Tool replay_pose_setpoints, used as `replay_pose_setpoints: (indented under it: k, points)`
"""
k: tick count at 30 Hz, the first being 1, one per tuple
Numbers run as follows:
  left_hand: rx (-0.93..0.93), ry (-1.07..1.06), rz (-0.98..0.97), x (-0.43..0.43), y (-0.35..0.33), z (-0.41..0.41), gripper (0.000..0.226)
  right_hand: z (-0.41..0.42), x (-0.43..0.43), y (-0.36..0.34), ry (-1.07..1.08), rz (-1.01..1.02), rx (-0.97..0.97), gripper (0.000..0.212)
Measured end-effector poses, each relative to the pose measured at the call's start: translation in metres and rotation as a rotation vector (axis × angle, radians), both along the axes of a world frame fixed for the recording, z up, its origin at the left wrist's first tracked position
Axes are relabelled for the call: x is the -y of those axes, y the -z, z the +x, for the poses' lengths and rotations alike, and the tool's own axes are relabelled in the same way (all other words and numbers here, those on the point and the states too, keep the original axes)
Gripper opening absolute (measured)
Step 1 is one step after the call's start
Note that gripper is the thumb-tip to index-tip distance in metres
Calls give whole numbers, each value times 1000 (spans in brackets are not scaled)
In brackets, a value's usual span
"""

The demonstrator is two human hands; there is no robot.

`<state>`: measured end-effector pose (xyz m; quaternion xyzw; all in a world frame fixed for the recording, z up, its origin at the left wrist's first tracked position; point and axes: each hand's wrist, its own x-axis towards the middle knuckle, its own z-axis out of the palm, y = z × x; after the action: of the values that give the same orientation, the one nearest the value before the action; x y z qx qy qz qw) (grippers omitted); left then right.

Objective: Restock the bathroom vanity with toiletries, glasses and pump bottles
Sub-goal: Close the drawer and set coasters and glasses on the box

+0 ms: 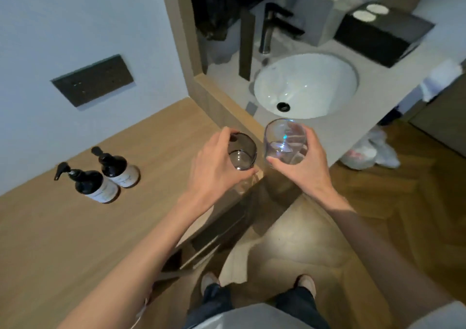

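Observation:
My left hand (214,167) grips a smoky grey glass (242,152) from the side, above the right edge of the wooden counter (75,228). My right hand (300,167) holds a clear iridescent glass (283,139) in the air near the front edge of the grey vanity top (393,76). Both glasses are upright and look empty. Two dark pump bottles with pale labels, one (90,183) in front and the other (118,168) behind it, stand together on the wooden counter at the left.
A white round sink (315,81) with a dark tap (269,28) sits in the vanity top. A black box (380,36) with two white pads stands at the back right. A white plastic bag (370,152) lies on the wooden floor below.

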<state>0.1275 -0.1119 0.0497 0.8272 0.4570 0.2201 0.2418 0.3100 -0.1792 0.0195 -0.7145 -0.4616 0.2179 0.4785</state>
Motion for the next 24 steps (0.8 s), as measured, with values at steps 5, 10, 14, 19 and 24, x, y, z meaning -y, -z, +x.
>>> replay_pose_setpoints:
  k: [5,10,14,19,24]
  points:
    - [24,65,45,25,-12,110,80,105,41,-14,110,89,35,80]
    - [87,81,34,50,-24,230,79,219,84,-28,185,135,61,77]
    - [85,74,47,54,-37,316,80,295,112,-45,227,126,89,77]
    - [67,82,72,37,-37,404,82,373,128,-50,254,117,74,78]
    - [17,85,69,5,-24,477,81,441,110,-45,277,108,65,79]
